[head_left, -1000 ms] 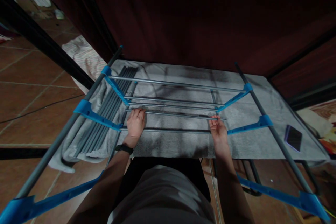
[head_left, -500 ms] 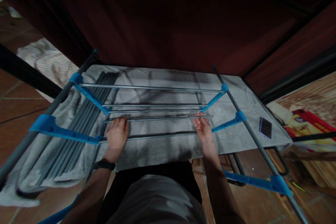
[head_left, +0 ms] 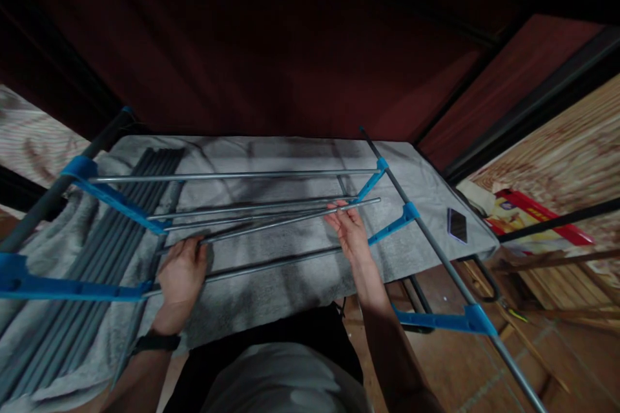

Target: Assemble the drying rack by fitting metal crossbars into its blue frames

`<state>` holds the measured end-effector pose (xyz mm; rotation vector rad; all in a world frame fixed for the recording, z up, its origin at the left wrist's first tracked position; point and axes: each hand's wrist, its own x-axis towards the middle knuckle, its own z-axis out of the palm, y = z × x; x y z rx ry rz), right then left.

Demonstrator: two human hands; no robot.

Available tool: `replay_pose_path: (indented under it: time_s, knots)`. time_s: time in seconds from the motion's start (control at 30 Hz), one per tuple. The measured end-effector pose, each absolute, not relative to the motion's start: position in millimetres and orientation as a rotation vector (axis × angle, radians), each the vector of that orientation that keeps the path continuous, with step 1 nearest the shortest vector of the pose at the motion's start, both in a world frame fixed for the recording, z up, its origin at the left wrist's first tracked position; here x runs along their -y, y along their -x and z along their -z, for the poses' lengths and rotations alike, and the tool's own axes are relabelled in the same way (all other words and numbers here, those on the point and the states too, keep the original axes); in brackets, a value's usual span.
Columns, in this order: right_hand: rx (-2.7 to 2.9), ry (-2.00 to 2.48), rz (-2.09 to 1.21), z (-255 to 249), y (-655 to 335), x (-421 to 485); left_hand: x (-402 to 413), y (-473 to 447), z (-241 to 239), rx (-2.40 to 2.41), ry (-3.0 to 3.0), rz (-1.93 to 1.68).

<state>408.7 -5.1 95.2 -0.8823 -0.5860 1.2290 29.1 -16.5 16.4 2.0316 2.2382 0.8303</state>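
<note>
A thin grey metal tube point(head_left: 271, 224) runs between my two hands, its right end higher in the view than its left. My left hand point(head_left: 183, 271) is closed around it near its left end. With the fingers of my right hand point(head_left: 347, 226) I hold it close to its right end, which sticks out past them. Around the hands stands a rack of grey poles with blue plastic brackets point(head_left: 109, 200). Several crossbars, such as the rear bar point(head_left: 242, 175) and the front bar point(head_left: 271, 266), span the brackets. The front bar passes just below the held tube.
A bundle of loose grey tubes point(head_left: 104, 258) lies at left on the grey cloth point(head_left: 271, 310) covering the table. A phone point(head_left: 457, 225) rests at the right. Beyond the table are a red and yellow box point(head_left: 527, 219) and a dark red panel point(head_left: 290, 77).
The view has turned, so the rack appears shifted left. The tube has tilted: its right end is now higher and its left end lower. Both hands still hold it.
</note>
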Motion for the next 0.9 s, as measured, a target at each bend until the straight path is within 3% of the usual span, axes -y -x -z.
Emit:
replay_pose_path:
  time_s: [0.4, 0.9]
  knots:
    - [0.731, 0.897, -1.084, -129.8, -399.5, 7.7, 12.0, -45.6, -20.7, -2.039, -2.031, -0.873]
    - [0.883, 0.964, -1.187, -119.1, -377.0, 14.4, 8.7, -90.0, -25.6, -1.832, -2.043, -0.927]
